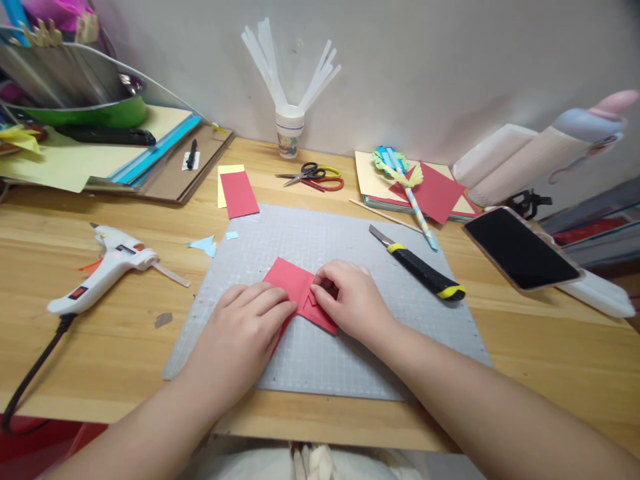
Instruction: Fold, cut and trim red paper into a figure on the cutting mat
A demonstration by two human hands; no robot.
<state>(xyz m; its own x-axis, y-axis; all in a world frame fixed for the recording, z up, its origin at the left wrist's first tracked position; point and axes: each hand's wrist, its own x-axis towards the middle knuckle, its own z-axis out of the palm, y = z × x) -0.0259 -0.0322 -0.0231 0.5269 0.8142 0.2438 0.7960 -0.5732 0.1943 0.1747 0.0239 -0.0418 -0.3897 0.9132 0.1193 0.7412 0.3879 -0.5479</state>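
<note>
A folded red paper card [289, 272] lies partly opened on the grey cutting mat [380, 367]. Small cut lines show in its right part. My left hand [250, 327] rests over the card's left side, its fingers together and closed on it; the palm hides that part. At the right side, my right hand [350, 297] pinches the card by the cuts with thumb and forefinger. A black and yellow utility knife [423, 270], blade out, lies on the mat to the right of my right hand.
To the left is a white glue gun [107, 267] with its cord. Behind the mat are red paper [240, 193], scissors [310, 175] and a paper cup [289, 137] of glue sticks. On the right are a paper flower [407, 187] and a phone [523, 247].
</note>
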